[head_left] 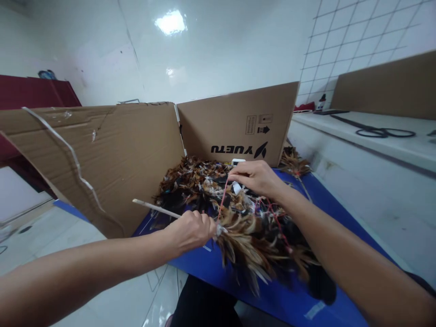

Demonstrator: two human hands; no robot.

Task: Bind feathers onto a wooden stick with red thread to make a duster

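Observation:
My left hand (195, 230) is closed round a thin pale stick (158, 209) whose bare end points up and to the left. Brown feathers (250, 238) fan out from the stick's other end, just right of that fist, so together they look like a feather duster. Above it, my right hand (254, 176) pinches a pink string (223, 197), which runs down taut to where the feathers meet the stick. A heap of loose brown and black feathers (194, 175) lies behind both hands. More pink string (277, 220) trails over the feathers at right.
Cardboard panels (235, 122) stand along the back and left of the blue table (327, 218). On the white ledge at right are black scissors (384, 131) and a small bottle (321, 102). Another feather bundle (294, 163) lies at the table's back right.

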